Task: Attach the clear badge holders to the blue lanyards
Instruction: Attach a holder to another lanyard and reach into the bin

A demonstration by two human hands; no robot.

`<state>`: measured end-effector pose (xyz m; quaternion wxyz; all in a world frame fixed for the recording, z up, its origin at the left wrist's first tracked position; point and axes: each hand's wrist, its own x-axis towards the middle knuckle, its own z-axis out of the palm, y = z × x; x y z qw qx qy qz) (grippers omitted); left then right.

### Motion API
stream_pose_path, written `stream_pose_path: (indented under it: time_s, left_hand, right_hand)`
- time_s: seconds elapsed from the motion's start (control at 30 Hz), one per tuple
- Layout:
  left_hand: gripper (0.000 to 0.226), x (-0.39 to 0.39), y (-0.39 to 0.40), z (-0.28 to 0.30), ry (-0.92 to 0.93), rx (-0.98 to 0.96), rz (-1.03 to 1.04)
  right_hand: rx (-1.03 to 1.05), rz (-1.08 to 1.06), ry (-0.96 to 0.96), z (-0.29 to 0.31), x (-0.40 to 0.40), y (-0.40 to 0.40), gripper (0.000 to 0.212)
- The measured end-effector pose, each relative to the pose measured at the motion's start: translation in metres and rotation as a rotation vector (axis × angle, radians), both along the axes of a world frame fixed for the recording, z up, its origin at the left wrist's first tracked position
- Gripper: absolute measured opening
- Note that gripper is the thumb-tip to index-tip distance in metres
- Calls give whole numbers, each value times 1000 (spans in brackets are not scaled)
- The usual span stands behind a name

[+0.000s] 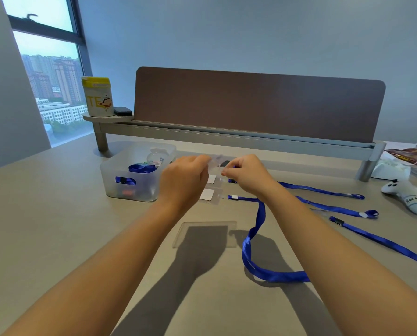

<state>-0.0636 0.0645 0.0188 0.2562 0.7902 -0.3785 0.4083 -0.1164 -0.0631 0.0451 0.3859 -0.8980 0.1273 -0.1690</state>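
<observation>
Fingers [202,163] of the left hand [183,183] pinch a blurred clear plastic badge holder [216,163]; the right hand [246,175] grips the blue fabric lanyard [258,221], its clip hidden. The lanyard trails toward the viewer across the beige surface [57,226].

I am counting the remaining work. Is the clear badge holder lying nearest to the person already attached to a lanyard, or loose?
Loose. The clear badge holder lies flat by itself on the desk; the blue lanyard curves beside it without touching.
</observation>
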Motion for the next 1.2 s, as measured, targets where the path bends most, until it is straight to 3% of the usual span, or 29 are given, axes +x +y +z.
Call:
stream_pose_path:
  time_s: [0.07, 0.13, 0.27, 0.37, 0.43, 0.67, 0.77, 0.93, 1.2]
  left_hand:
    - [16, 0, 1, 3, 13, 29, 12]
    - [21, 0, 2, 7, 177, -18, 33]
    - [26, 19, 14, 4, 496, -242, 97]
    - [26, 29, 21, -2, 572, -225, 131]
    - [26, 31, 20, -7, 614, -190, 147]
    - [26, 14, -4, -29, 632, -60, 75]
    - [24, 8, -14, -35, 635, -29, 33]
    - [25, 4, -15, -39, 644, -6, 27]
    - [31, 6, 0, -34, 691, 12, 77]
  right_hand:
    - [-187, -22, -3, -6, 5, 2, 27]
    - [-232, -41, -92, -8, 11, 1, 27]
    - [226, -40, -347, 13, 25, 7, 20]
    - [547, -55, -459, 30, 35, 8, 28]
    - [594, -83, -468, 25, 35, 3, 29]
    - [156, -143, -69, -52, -2, -40, 18]
    - [-19, -79, 153, -83, -12, -45, 25]
    - [-383, 28, 538, -102, -17, -40, 57]
    - [-498, 3, 505, -101, -7, -38, 35]
